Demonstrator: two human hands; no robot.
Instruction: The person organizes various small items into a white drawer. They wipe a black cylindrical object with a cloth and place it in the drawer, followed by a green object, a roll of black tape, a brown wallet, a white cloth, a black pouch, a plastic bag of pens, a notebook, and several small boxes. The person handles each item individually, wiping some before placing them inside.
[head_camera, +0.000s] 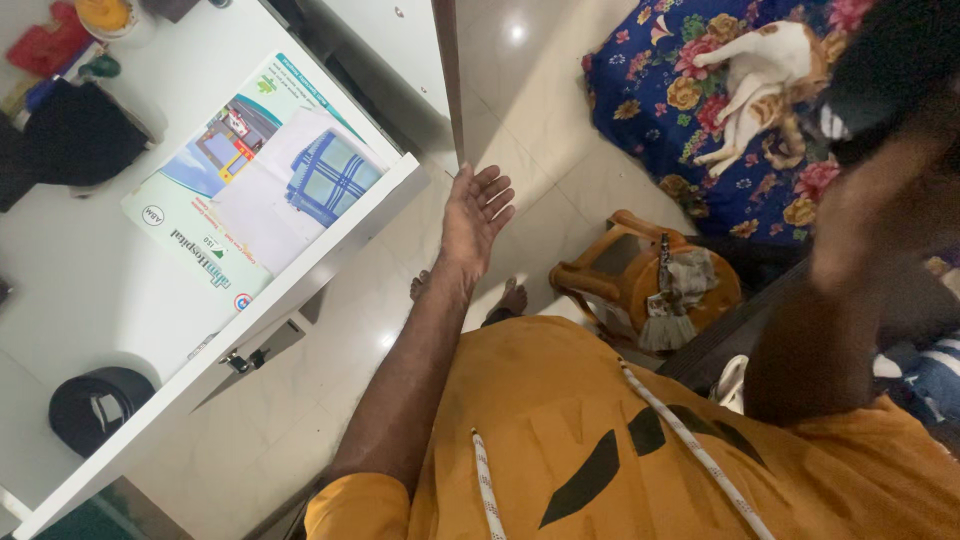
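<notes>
a person in an orange hooded top stood beside a white desk (90, 290), left hand (474, 215) stretched out flat over the tiled floor (560, 180), fingers spread and holding nothing, just off the desk's corner. the right hand (850, 225) was raised close to the camera and blurred; whether it gripped the dark object (885, 70) above it could not be told. a large printed envelope (215, 200) lay near the desk edge, nearest the open hand. a careless sweep of that arm looked liable to catch the corner or knock the envelope off. a cat (755, 80) lay on floral bedding (660, 110).
</notes>
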